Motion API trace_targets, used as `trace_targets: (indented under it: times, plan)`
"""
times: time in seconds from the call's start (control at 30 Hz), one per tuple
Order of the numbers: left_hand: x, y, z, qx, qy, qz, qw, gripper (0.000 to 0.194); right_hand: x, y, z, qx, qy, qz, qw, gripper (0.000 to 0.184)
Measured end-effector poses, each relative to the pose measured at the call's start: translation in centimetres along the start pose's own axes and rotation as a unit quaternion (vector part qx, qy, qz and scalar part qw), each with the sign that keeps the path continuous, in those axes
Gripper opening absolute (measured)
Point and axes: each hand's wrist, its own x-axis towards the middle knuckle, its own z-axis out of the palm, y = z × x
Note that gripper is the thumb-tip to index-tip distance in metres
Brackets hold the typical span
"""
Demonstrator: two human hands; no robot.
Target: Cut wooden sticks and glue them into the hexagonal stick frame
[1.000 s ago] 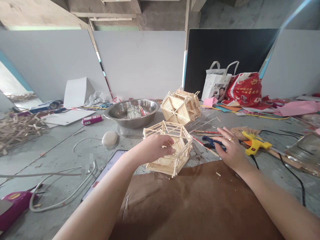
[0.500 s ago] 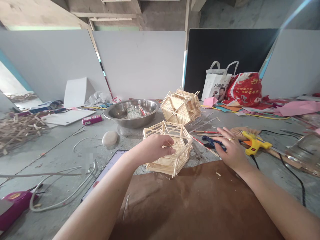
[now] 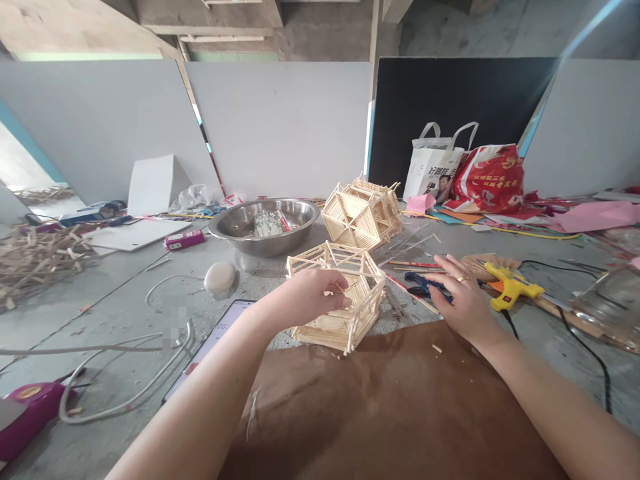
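My left hand (image 3: 315, 297) reaches over an open six-sided frame of thin wooden sticks (image 3: 367, 320). Its fingers are curled together inside the frame's near left part, and what they pinch, if anything, is too small to make out. To the right, my right hand (image 3: 463, 300) lies with fingers apart and holds nothing. Under and beside its fingertips are dark blue-handled pliers (image 3: 423, 283). A yellow hot glue gun (image 3: 511, 287) lies just right of that hand. Behind the frame stands a fuller stick lantern-like structure (image 3: 357, 217), tilted on its side.
A steel basin (image 3: 265, 247) holding packets stands at the back. A phone (image 3: 215, 340), white cable and white round object (image 3: 220, 277) lie left. A brown sheet (image 3: 395, 407) covers the front. Bags (image 3: 487, 180) and coloured paper sit at the back right.
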Motion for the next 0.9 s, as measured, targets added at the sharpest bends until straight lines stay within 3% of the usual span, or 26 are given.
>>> trace_targets:
  times: [0.77,0.9]
  plan:
    - [0.09,-0.04,0.08,0.007,0.002,-0.004,1.000,0.029,0.15,-0.26,-0.20,0.007,-0.004,0.002,1.000,0.020]
    - [0.08,-0.01,0.04,0.005,-0.003,-0.005,1.000,0.030,0.06,-0.32,-0.21,0.032,-0.037,0.025,0.998,0.019]
